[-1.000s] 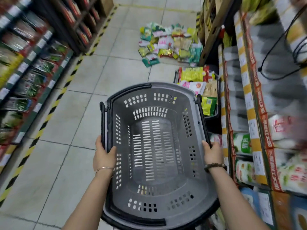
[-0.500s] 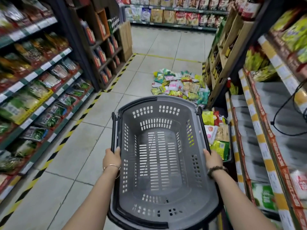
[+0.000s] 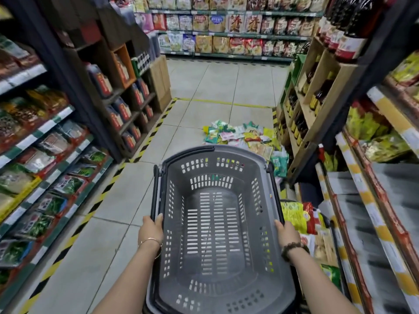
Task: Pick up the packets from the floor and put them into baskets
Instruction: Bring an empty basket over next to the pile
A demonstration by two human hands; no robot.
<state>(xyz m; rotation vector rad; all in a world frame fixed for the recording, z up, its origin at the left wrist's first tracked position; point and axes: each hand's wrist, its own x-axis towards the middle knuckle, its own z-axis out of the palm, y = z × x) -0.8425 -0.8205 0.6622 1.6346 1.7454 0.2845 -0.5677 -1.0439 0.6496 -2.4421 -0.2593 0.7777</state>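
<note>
The left hand and the right hand each grip a long rim of the empty grey basket, fingers curled over the edges. The packets lie heaped on the floor tiles just past its far end, by the right-hand shelving. Yellow and red packs sit beside the right hand. The far-shelf bags carry big red characters; the smaller print is unreadable.

There was one grey basket, two hands (left hand, right hand), one bangle, one beaded bracelet, and one heap of packets on the floor, too many to count.
</note>
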